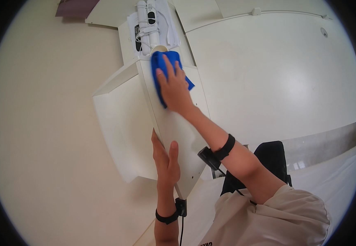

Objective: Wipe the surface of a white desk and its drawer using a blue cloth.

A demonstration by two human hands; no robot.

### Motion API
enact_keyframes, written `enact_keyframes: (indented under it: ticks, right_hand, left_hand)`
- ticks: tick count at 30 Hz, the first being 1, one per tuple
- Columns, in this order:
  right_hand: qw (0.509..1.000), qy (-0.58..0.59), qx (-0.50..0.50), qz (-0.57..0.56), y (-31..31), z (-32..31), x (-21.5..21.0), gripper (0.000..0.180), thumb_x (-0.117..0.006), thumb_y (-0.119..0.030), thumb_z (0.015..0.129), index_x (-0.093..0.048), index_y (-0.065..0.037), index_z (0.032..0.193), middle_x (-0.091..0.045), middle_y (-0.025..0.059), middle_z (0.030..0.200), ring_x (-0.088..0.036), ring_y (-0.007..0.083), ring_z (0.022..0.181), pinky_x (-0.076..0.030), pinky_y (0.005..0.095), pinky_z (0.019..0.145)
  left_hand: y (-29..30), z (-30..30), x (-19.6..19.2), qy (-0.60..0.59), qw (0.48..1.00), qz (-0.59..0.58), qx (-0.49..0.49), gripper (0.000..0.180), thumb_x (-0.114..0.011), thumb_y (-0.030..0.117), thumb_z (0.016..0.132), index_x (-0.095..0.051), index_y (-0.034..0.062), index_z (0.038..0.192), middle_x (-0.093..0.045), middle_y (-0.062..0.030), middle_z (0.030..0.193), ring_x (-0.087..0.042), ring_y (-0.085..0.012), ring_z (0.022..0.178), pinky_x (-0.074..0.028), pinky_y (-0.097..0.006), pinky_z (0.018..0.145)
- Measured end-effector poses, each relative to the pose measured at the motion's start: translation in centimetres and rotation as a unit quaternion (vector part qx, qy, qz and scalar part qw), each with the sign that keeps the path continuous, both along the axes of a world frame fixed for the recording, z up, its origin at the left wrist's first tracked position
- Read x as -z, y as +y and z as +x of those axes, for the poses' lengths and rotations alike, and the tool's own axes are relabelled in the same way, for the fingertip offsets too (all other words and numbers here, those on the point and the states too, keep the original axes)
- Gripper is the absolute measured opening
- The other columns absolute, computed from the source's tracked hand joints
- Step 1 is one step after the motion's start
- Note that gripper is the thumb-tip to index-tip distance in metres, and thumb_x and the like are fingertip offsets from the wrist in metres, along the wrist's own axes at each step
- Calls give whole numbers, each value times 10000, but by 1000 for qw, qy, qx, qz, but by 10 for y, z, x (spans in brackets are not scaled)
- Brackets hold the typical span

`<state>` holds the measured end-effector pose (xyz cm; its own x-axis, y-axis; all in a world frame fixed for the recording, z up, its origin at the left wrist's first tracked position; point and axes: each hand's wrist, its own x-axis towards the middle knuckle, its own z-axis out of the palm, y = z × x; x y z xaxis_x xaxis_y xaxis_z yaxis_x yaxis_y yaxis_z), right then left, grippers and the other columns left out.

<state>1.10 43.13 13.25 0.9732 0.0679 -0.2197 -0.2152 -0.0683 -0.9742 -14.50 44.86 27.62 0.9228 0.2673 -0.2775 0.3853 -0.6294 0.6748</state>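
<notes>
My right hand [176,91] lies over a folded blue cloth [157,62] and presses it onto the upper end of a long white panel [180,133]. Its fingers are stretched out on the cloth. Lower down, my left hand [167,166] rests along the panel's left edge, fingers straight and thumb apart on the panel's face. The far fingers go partly out of sight at that edge. Left of the panel is an open white shelf recess [124,119].
Beyond the cloth, white cylindrical devices with a coiled cord [148,30] lie on papers, beside a cream round object [160,48]. A large white surface [268,78] fills the right. A black chair [273,158] stands near my right arm. The wall [51,135] is at left.
</notes>
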Motion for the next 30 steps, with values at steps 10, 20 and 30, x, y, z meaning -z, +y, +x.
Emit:
enact_keyframes:
  ticks: [10,20,30]
  right_hand:
    - [993,63,-47,-89,4,5,165,671,-300,-592,1043,-170,-311,1639,-201,291,1650,-223,575,1475,-220,707,1154]
    - [993,-103,48,20,-14,-14,-76,614,-506,-409,1035,-313,-267,1601,-218,292,1633,-240,633,1422,-222,733,1105]
    - [997,28,0,-71,7,30,143,613,-335,-530,1063,-236,-301,1623,-218,202,1672,-277,530,1469,-271,720,1121]
  left_hand:
    - [3,-2,3,-7,1000,-7,3,771,-488,461,1059,-234,-64,1563,-437,-265,1510,-453,-361,1379,-325,-434,1152]
    - [4,-2,4,-17,1000,-10,23,701,-456,377,1071,-226,-64,1564,-436,-278,1505,-468,-379,1361,-338,-443,1142]
    - [4,-3,4,-5,1000,-14,-1,720,-457,412,1069,-237,-70,1557,-461,-271,1486,-474,-355,1354,-334,-432,1143]
